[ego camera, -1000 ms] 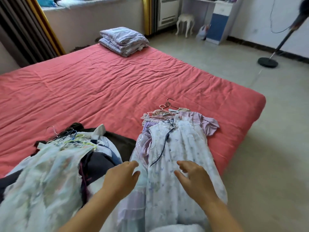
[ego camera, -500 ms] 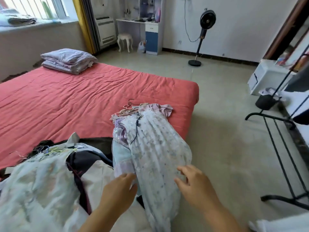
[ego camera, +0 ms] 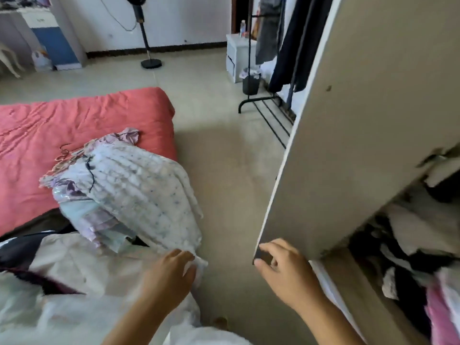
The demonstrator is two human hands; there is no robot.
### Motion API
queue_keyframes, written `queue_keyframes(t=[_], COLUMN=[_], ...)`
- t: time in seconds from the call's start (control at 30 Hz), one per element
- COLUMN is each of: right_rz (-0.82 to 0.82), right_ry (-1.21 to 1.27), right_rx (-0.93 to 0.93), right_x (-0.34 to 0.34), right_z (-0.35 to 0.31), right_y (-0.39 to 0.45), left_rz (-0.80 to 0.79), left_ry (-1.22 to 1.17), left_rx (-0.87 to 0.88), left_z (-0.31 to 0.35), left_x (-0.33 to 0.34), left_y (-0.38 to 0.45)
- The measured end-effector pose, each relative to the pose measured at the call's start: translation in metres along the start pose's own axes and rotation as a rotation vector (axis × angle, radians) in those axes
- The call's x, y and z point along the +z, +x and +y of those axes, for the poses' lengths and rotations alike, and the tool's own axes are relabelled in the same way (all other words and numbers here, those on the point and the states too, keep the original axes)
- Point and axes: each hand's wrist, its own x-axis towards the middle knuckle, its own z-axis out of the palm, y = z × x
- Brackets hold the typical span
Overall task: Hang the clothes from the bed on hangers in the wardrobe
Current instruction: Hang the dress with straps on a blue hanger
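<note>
The bed (ego camera: pixel 82 115), covered in a red sheet, fills the left side, and the open wardrobe door (ego camera: pixel 361 120) slants across the right with jumbled clothing on the wardrobe shelves (ego camera: pixel 410 245) behind it. Farther back a black clothes rack (ego camera: pixel 263 103) carries dark garments, near a standing fan (ego camera: pixel 149 46). A pile of pale clothes (ego camera: pixel 139 192) lies at the bed's near corner, wire hangers (ego camera: pixel 66 151) poking out at its far end; a white dotted dress lies on top. More light and dark clothing spreads across the lower left. The left hand (ego camera: pixel 169 277) rests at the hem of the dotted dress, fingers loosely curved and touching the fabric. The right hand (ego camera: pixel 286 272) pinches the door's lower corner, fingers and thumb clamped on its edge.
</note>
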Motion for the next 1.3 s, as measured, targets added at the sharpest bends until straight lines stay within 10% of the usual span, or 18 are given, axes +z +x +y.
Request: queue_keyframes(t=[0.8, 1.3], right_rz=[0.975, 1.395], right_ry=[-0.341, -0.504], right_rx=[0.539, 0.34], right_x=[-0.267, -0.515], right_z=[0.023, 0.099], right_y=[-0.188, -0.203], left_rz=[0.159, 0.548], left_ry=[0.028, -0.217], left_rx=[1.243, 1.523], left_z=[0.37, 0.658], left_x=[-0.068, -0.16], left_y=[-0.019, -0.038])
